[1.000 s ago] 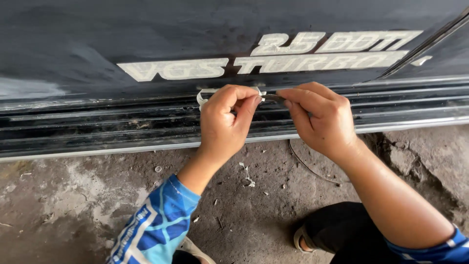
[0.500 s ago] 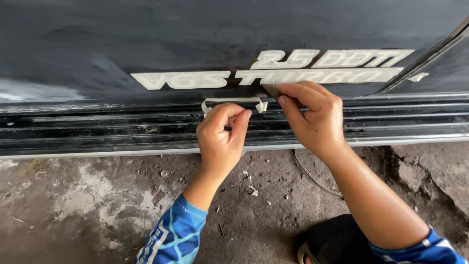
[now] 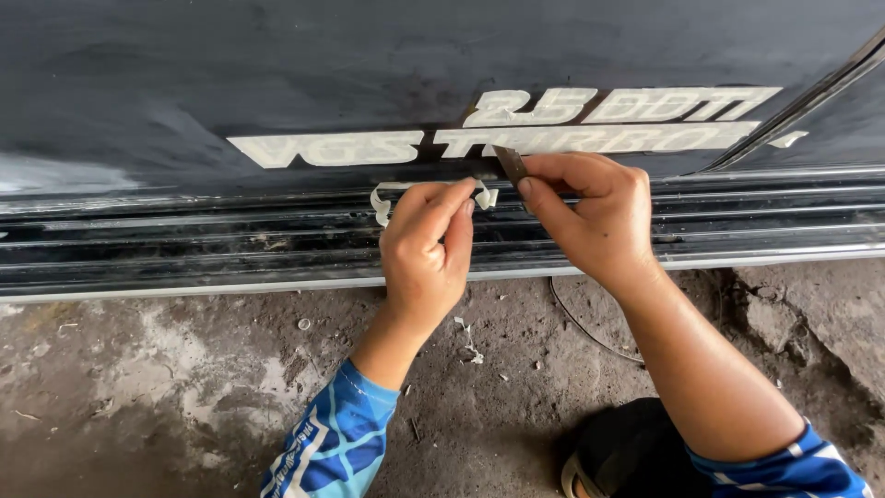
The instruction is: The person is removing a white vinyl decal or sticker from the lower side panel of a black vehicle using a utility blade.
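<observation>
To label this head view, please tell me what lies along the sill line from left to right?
Curled pale sticker strip → left hand → thin metal scraper blade → right hand → bare black ribbed sill trim.

Left hand (image 3: 426, 249): reaching up and forward, back of the hand facing the camera, thumb and first finger pinching together at the top.
Left arm: stretching up from the bottom of the view, wearing a blue patterned sleeve.
Right hand (image 3: 590, 217): curling in, fingers and thumb squeezing together and pointing left.
Right arm: coming in bare from the lower right, wrist bending a little.
</observation>
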